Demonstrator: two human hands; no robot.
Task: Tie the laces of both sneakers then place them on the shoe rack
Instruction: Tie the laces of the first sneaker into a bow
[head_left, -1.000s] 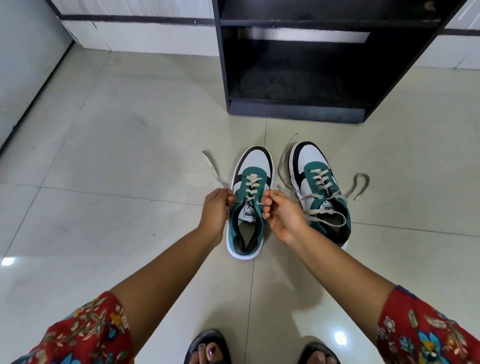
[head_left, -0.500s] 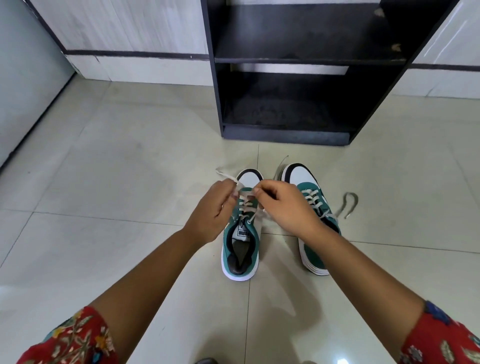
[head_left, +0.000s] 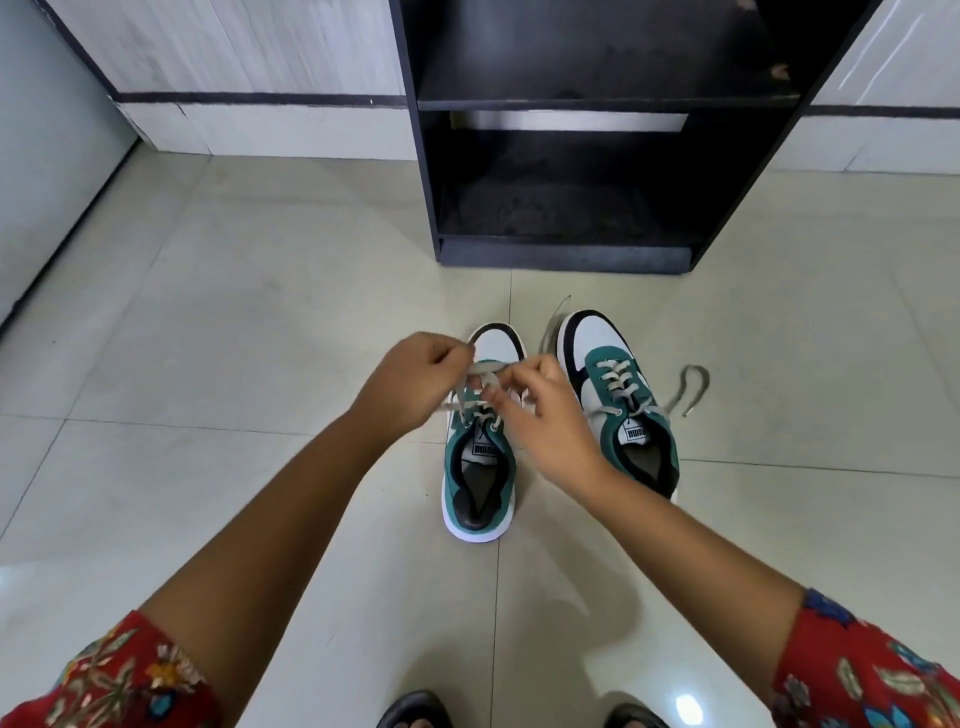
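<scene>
Left grip (head_left: 415, 376) pinched shut on a pale lace (head_left: 480, 370) of the left sneaker (head_left: 480, 457); fingers curled, knuckles up. Right grip (head_left: 545, 415) just beside it, thumb and forefinger closed on the same lace, remaining fingers loosely spread. Both grips meet above the sneaker's laced section, the lace crossing between them; whether a knot has formed there, cannot tell, since the strands are blurred. Left sneaker sits on the tiled floor (head_left: 234, 364) directly beneath the grips, toe pointing away from the person, heel opening showing below the right grip's wrist. Green upper, white toe cap, black trim, white sole. Right sneaker (head_left: 618, 405) stands just past the right grip, on its outer side, parallel to the first, partly covered at the heel by the right forearm. Its laces hang untied: one loose end (head_left: 691, 387) loops on the floor further out from the right grip, another (head_left: 553, 325) trails up beside the toe. Black shoe rack (head_left: 571, 254) stands beyond both grips against the wall, two dark shelves visible. Red floral sleeves (head_left: 114, 680) on both arms at the bottom edge. Dark sandal tips (head_left: 415, 709) show below, between the forearms.
</scene>
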